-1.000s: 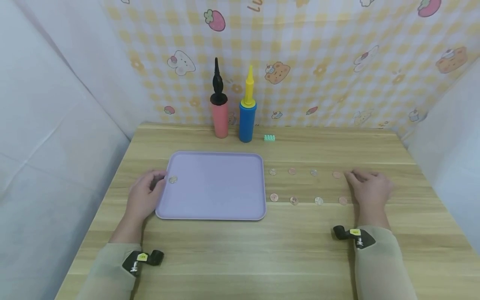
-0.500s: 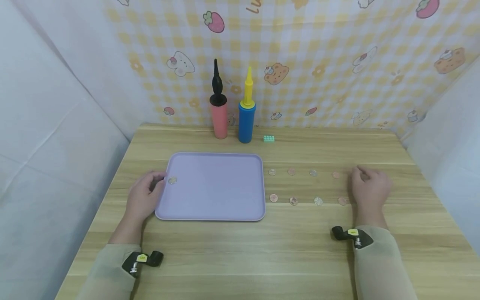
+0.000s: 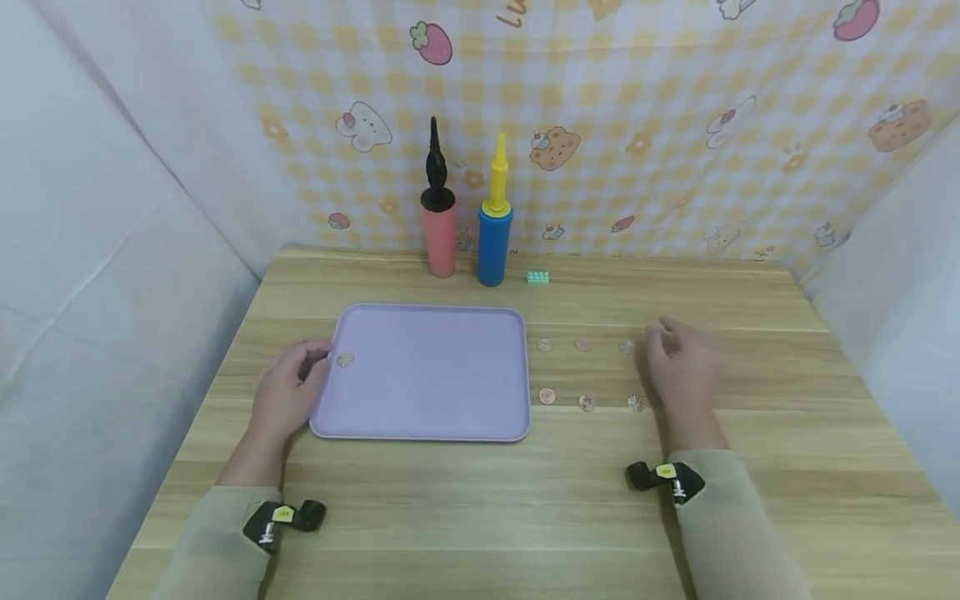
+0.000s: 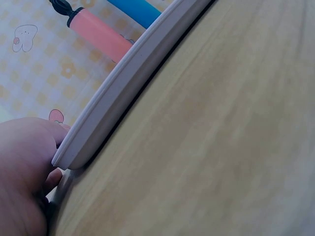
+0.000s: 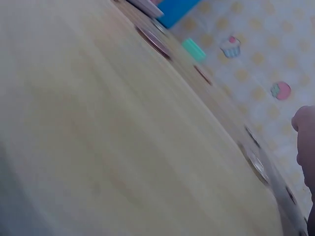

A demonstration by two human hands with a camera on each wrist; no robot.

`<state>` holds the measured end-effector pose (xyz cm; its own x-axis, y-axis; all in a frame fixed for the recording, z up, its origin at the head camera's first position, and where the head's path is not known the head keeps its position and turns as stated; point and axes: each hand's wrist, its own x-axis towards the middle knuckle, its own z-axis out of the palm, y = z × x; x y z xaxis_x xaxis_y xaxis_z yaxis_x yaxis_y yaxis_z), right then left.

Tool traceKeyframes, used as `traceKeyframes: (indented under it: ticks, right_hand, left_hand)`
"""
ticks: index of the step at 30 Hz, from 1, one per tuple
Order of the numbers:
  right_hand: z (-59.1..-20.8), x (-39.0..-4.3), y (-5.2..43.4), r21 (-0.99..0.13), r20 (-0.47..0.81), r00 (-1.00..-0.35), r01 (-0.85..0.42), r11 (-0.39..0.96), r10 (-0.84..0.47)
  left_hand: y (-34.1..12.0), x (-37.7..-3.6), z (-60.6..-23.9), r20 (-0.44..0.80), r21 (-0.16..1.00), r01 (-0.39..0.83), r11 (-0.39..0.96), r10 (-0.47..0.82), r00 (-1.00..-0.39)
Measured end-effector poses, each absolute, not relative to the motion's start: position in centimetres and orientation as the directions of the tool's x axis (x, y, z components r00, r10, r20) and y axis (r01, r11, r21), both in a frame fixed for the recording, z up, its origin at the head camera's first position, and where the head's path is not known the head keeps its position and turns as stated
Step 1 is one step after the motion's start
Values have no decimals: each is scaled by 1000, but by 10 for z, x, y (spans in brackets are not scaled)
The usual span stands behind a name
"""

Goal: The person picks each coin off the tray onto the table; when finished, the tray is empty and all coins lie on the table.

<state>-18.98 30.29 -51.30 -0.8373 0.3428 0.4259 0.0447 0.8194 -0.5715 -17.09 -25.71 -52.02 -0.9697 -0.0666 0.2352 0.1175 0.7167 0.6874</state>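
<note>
A lilac tray (image 3: 431, 375) lies on the wooden table with one coin (image 3: 345, 360) near its left rim. At that rim rests my left hand (image 3: 288, 387), its fingers loosely bent and touching the edge; the left wrist view shows the hand (image 4: 24, 167) beside the tray's corner. Right of the tray are two rows of silver and copper coins, among them a copper coin (image 3: 547, 397) and a silver coin (image 3: 636, 404). Over the right end of the rows is my right hand (image 3: 684, 362), thumb and fingers bent together. Whether something sits between its fingertips is hidden.
Behind the tray stand a pink hand pump (image 3: 441, 242) with a black top and a blue hand pump (image 3: 492, 246) with a yellow nozzle. A mint-green toy brick (image 3: 537, 277) lies beside them. A checked cloth (image 3: 637, 100) hangs behind the table (image 3: 480, 517).
My right hand has lifted from the table right of the coin rows and moved left, covering the rightmost coins. My left hand and the tray stay put.
</note>
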Motion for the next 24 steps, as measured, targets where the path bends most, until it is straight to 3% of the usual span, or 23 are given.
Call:
traceKeyframes:
  ticks: [9,17,24]
  right_hand:
    - [-513,-194,242,-510,495,-847,-103,854,194]
    - [-520,-201,170,-380,673,-740,-366,849,-18]
    - [-511,-191,116,-215,673,-706,-472,855,-220]
  left_hand:
    - [-259,-170,-520,249,689,134,712,-60,-967]
    - [-264,-171,-519,250,686,131,716,-62,-966]
    - [-260,-174,-525,256,703,133,699,-75,-964]
